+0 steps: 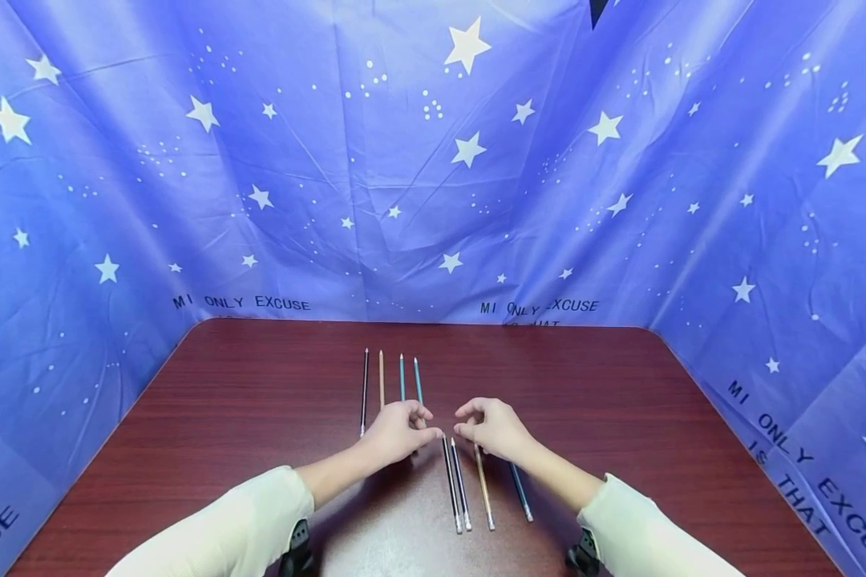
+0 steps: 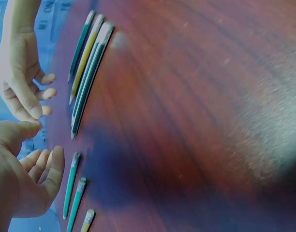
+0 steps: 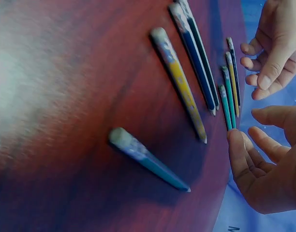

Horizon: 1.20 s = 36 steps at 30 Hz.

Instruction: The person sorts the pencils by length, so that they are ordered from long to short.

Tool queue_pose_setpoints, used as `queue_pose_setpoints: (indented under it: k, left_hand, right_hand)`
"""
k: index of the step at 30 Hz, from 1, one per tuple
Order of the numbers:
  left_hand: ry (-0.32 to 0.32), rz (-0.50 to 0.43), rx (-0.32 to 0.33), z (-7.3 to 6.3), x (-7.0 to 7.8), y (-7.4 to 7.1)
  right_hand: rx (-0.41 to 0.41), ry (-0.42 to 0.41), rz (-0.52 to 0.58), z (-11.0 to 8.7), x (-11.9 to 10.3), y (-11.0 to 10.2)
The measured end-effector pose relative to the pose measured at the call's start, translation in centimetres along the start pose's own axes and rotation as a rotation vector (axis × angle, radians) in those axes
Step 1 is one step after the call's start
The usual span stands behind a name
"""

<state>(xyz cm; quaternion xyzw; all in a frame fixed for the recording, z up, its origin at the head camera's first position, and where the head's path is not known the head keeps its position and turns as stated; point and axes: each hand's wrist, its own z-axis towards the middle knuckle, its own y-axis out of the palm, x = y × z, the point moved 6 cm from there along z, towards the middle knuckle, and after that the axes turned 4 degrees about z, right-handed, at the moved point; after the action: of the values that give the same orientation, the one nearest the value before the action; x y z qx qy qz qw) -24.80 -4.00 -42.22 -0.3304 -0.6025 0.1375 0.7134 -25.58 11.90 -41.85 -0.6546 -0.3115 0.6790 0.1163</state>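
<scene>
Teal, tan and dark pencils (image 1: 484, 489) lie lower centre. Left hand (image 1: 397, 430) and right hand (image 1: 499, 426) hover apart, empty. Pinching mid-shaft seems steadiest.

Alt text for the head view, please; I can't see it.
A left hand and a right hand face each other, holding nothing, above a dark red table. Four pencils lie beyond the left hand; four nearer pencils lie by the right. Behind hangs a blue star-print cloth.
</scene>
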Motion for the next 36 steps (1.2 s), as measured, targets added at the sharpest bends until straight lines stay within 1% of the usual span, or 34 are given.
queue_pose_setpoints:
  k: [8, 15, 20, 26, 28, 36]
  left_hand:
    - [0.021, 0.033, -0.054, -1.2, 0.4, 1.8]
    - [0.045, 0.075, -0.055, -1.4, 0.2, 2.9]
    - [0.044, 0.126, -0.05, -1.3, 0.1, 3.5]
    - [0.097, 0.215, -0.022, -1.2, 0.3, 3.9]
    - [0.106, 0.242, -0.014, -1.2, 0.3, 4.0]
    - [0.109, 0.333, -0.002, -1.3, 0.6, 4.0]
  right_hand:
    - [-0.06, -0.043, -0.005, -1.4, 0.1, 1.2]
    - [-0.104, -0.058, 0.005, -2.1, 0.5, 2.2]
    - [-0.093, -0.063, -0.05, -2.1, 0.5, 2.5]
    - [-0.068, -0.08, -0.143, -2.0, 0.6, 2.7]
    - [-0.055, -0.087, -0.17, -1.9, 0.7, 2.7]
    - [-0.005, -0.126, -0.293, -1.6, 0.5, 2.7]
